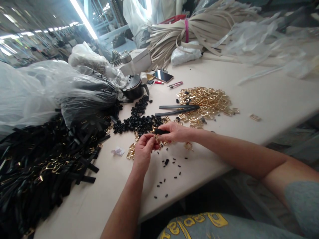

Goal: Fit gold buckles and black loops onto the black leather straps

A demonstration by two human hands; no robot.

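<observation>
- gold metal buckle (pixel 156 137), pinched between the left hand's (pixel 145 146) thumb and fingertips; it is above the pale table (pixel 196 172)
- short black strap (pixel 161 131), pinched by the right hand's (pixel 175 132) thumb and fingers, close to the buckle; whether they touch, i cannot tell
- small black rings (pixel 134 122) heaped just beyond the hands; two long dark flat strips (pixel 174 110) beside a pile of gold rectangular buckles (pixel 206 99)

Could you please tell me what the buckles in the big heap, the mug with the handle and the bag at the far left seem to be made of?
Buckles: probably metal, polished gold, judging by bright glints.
Mug: dark and glossy; metal or plastic, unclear.
Bag: thin, clear plastic film, given its see-through, shiny creases.
</observation>
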